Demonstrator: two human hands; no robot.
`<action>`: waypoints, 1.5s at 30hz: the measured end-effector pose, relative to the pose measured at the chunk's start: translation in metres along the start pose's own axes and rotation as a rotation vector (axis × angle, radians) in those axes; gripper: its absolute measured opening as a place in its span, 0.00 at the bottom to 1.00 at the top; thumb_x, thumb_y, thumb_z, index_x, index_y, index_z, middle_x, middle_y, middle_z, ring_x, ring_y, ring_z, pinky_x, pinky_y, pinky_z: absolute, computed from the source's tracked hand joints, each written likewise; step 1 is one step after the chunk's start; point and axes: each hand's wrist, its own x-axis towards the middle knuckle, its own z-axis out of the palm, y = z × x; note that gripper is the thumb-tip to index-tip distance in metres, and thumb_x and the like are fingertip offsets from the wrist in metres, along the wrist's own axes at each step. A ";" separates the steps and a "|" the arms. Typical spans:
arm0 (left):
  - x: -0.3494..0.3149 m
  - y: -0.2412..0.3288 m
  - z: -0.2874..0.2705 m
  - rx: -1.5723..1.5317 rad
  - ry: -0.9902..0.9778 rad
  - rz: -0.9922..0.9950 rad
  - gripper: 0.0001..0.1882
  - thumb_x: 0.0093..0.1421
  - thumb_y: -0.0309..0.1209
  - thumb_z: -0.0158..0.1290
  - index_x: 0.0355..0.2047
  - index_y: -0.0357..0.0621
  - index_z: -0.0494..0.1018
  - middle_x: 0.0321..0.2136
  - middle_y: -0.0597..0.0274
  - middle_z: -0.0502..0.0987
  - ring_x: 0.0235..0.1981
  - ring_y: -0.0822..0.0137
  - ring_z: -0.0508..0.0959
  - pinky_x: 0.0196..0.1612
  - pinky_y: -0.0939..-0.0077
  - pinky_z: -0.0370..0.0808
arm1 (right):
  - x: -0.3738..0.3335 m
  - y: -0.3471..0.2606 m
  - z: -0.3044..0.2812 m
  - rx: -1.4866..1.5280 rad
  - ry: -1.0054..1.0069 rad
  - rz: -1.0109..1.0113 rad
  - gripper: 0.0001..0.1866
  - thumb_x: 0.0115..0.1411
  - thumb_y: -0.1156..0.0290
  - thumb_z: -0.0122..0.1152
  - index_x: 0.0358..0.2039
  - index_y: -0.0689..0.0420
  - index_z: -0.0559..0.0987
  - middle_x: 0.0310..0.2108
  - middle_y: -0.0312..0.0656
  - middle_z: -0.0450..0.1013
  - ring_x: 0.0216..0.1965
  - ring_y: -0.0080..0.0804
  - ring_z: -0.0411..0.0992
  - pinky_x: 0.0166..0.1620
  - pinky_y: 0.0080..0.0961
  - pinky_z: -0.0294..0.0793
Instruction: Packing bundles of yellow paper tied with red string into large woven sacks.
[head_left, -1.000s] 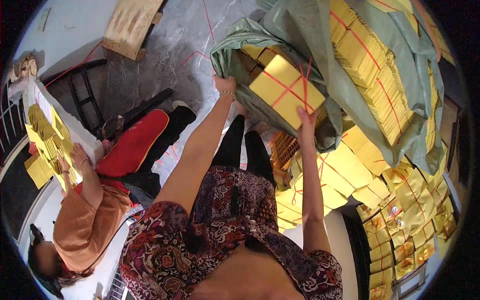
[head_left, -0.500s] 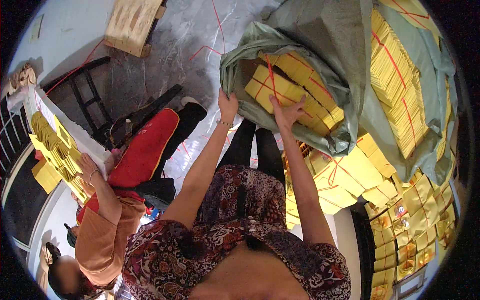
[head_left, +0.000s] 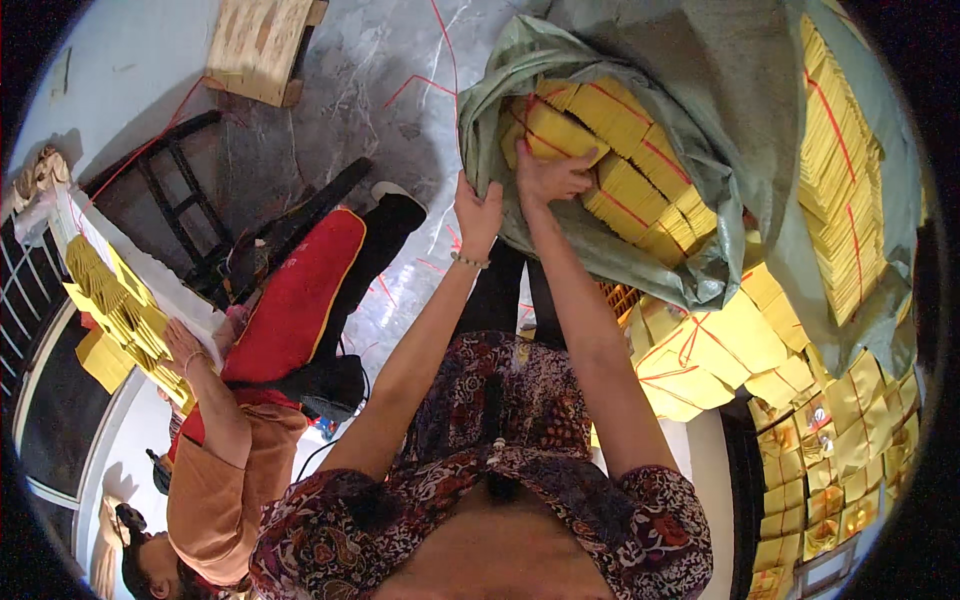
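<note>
A large grey-green woven sack (head_left: 700,110) lies open toward me, packed with yellow paper bundles (head_left: 630,170) tied with red string. My left hand (head_left: 478,215) grips the sack's rim at its near left edge. My right hand (head_left: 548,175) rests inside the mouth, pressing on a yellow bundle at the front. Both forearms reach straight up from my patterned top.
More tied yellow bundles (head_left: 720,345) are heaped at the right and stacked high (head_left: 840,170) beside the sack. At the left another person (head_left: 215,470) in an orange top handles yellow sheets (head_left: 110,300) on a white table. A red-and-black chair (head_left: 300,290) and a wooden pallet (head_left: 262,45) stand on the floor.
The tied yellow bundle I held above the sack has gone into it. My left hand took the sack's rim; my right hand now presses on the bundles inside.
</note>
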 end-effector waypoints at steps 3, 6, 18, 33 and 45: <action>0.003 -0.013 0.000 -0.031 0.005 0.105 0.14 0.52 0.21 0.48 0.40 0.32 0.65 0.36 0.56 0.73 0.37 0.68 0.72 0.41 0.77 0.69 | -0.016 -0.003 0.013 0.002 -0.009 -0.032 0.67 0.27 0.51 0.77 0.61 0.55 0.41 0.44 0.53 0.52 0.46 0.53 0.54 0.48 0.47 0.58; 0.003 -0.028 -0.003 0.006 0.035 0.136 0.18 0.54 0.20 0.48 0.46 0.34 0.63 0.40 0.58 0.73 0.39 0.70 0.72 0.43 0.78 0.69 | -0.018 0.006 0.026 -0.044 0.033 -0.084 0.67 0.28 0.52 0.76 0.61 0.56 0.41 0.45 0.55 0.52 0.46 0.53 0.55 0.47 0.45 0.59; 0.016 -0.022 -0.002 0.120 0.086 0.065 0.19 0.49 0.25 0.56 0.41 0.32 0.68 0.37 0.57 0.75 0.38 0.69 0.74 0.42 0.76 0.69 | -0.014 -0.002 0.033 -0.059 -0.098 -0.168 0.66 0.27 0.52 0.76 0.62 0.57 0.43 0.46 0.57 0.54 0.46 0.53 0.55 0.45 0.46 0.57; 0.056 -0.002 0.001 -0.058 -0.031 0.090 0.19 0.51 0.21 0.50 0.45 0.33 0.66 0.40 0.57 0.74 0.39 0.68 0.73 0.43 0.76 0.69 | 0.088 0.051 0.029 0.846 -0.691 -0.058 0.54 0.41 0.56 0.73 0.59 0.62 0.48 0.52 0.49 0.60 0.52 0.38 0.61 0.56 0.32 0.60; 0.029 0.005 0.012 0.087 -0.069 0.091 0.21 0.49 0.21 0.48 0.46 0.34 0.66 0.41 0.54 0.72 0.42 0.62 0.71 0.48 0.71 0.65 | 0.055 0.023 0.091 0.920 -0.496 -0.137 0.48 0.41 0.58 0.73 0.56 0.64 0.55 0.51 0.49 0.61 0.52 0.40 0.61 0.56 0.35 0.58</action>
